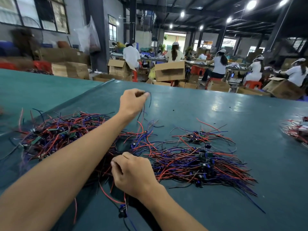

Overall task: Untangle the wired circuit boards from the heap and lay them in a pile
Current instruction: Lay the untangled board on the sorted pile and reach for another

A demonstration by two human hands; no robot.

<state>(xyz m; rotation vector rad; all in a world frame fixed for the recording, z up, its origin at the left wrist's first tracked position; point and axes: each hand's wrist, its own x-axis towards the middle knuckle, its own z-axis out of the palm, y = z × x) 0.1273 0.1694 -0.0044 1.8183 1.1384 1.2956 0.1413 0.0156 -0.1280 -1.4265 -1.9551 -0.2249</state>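
- Pulling up and away from the tangle, the left hand [133, 101] pinches the ends of a few dark wires [150, 99] between thumb and curled fingertips, well above the green table [233, 105]. This looks meant to draw one board's leads free.
- The right hand [133, 174] sits low at the near edge of the heap, with its fingers curled down around a bundle [106, 170] of red and blue leads. It probably anchors the rest while the other hand pulls. How much it encloses is hidden.
- The heap of wired circuit boards [56, 135] lies on the left, under and beyond the left forearm, with green boards showing among wires that run every way.
- The sorted pile [200, 164] lies just right of the right hand. Its wires are roughly combed one way and the boards are gathered mid-length, so new ones can be laid alongside.
- A smaller cluster [198, 135] sits just behind that pile.
- One dark component [122, 212] lies on loose leads near the right wrist.
- Seated workers and cardboard boxes [170, 70] fill the background.
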